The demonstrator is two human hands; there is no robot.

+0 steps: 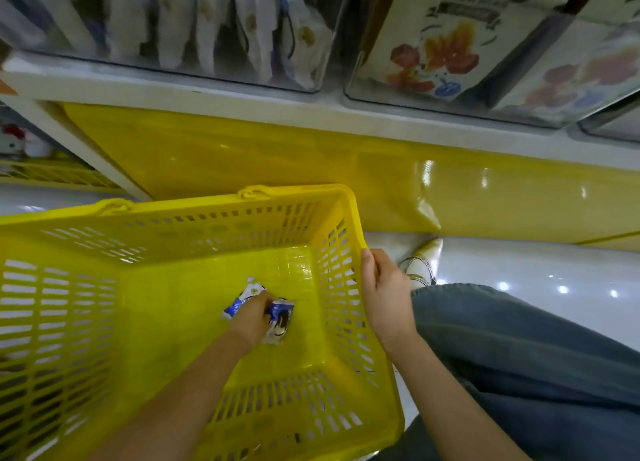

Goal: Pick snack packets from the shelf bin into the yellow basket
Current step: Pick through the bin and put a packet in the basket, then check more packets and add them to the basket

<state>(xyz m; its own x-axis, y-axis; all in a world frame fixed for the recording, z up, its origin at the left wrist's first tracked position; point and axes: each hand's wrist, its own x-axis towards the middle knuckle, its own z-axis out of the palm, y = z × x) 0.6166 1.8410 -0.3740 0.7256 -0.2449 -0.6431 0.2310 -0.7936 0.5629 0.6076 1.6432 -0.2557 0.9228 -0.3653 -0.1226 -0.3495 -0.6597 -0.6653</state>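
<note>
Glossy blue-and-white snack packets (279, 322) sit low over the solid bottom of the yellow basket (69, 305), a slotted plastic tub, with the curled fingers of the left hand (254, 317) closed on them. The right hand (384, 294) wraps its fingers over the basket's right rim. Above, a clear, rigid shelf bin (173, 66) holds upright white pouches (304, 41).

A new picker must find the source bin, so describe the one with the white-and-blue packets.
Above the yellow basket runs a white shelf carrying clear bins. Take the left bin: it holds upright white-and-blue packets, whereas its right neighbour holds big bags printed with red and orange flowers.
</note>
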